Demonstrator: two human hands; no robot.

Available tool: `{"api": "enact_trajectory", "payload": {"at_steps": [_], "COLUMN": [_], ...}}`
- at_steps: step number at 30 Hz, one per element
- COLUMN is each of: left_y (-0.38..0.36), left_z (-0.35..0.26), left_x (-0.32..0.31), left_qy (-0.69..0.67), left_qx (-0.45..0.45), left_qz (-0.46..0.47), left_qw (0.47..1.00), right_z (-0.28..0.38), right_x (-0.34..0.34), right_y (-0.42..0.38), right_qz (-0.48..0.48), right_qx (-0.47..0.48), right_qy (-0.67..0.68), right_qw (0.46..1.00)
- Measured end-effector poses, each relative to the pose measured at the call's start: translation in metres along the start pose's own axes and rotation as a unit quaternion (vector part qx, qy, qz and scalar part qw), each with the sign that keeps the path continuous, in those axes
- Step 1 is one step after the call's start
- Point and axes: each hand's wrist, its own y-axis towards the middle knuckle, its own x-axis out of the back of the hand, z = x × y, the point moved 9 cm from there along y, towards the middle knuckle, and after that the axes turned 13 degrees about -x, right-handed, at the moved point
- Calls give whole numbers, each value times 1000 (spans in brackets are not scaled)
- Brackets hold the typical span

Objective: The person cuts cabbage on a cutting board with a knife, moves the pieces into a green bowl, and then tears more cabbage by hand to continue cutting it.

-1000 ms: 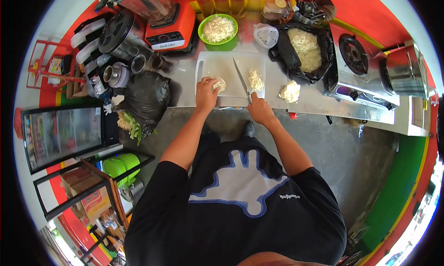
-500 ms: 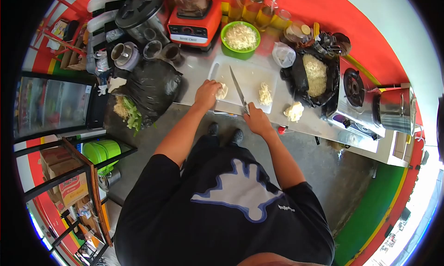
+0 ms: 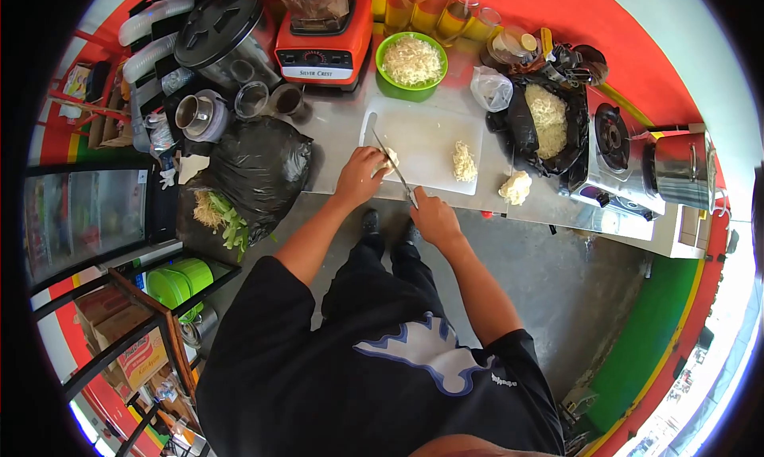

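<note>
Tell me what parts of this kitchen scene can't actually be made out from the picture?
All in the head view:
- Pale chunk on the cutting board: mostly covered by the left hand; its kind is too small to tell.
- Knife handle: hidden inside the right hand.
- Blender: jar top cut off by the frame edge.
- Black bag contents: hidden by the plastic.

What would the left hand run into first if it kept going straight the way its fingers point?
The left hand already rests on the cabbage piece, with the knife blade right against it. Beyond lie bare cutting board and, probably, the shredded pile; depth is unclear.
</note>
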Motion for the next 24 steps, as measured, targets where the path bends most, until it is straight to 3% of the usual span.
{"api": "enact_trajectory", "payload": {"at_steps": [4, 15, 24], "left_y": [5, -1, -3], "left_z": [1, 10, 3], "left_x": [4, 1, 2], "left_qy": [21, -7, 1], "left_qx": [-40, -12, -30], "left_qz": [1, -3, 19], "left_qw": [999, 1000, 999], "right_z": [1, 20, 26], "right_x": [-10, -29, -35], "right_y": [4, 8, 48], "right_qz": [-20, -12, -64], "right_qx": [-19, -80, -87], "right_qy": [-29, -6, -9], "right_qw": [999, 997, 994]}}
